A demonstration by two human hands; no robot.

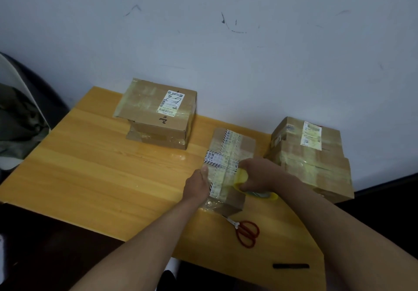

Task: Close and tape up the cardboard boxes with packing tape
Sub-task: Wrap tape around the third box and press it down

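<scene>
Wooden table (95, 166) as landmark, read from left to right. At its far left edge stood a stack of two cardboard boxes (156, 114), the upper one banded with clear tape and bearing a shipping label; both appeared sealed. Near the table's middle front lay the small box (228, 168) under work, already crossed by printed tape and several clear strips. The left hand (199, 184) lay against this box's left side, thumb up along the edge and fingers apparently flat, steadying it rather than gripping. The right hand (257, 173) was clenched around a yellow tape dispenser (251, 189) set on the box's right upper edge, presumably laying a further strip. In front of the box, on the table, lay red-handled scissors (246, 233), and nearer the front edge a dark flat strip (290, 266) of uncertain kind. At the table's right edge stood a second taped stack (314, 155) with labels. Judged from this, the task was nearly complete: only the current strip remained to be finished and cut.
</scene>
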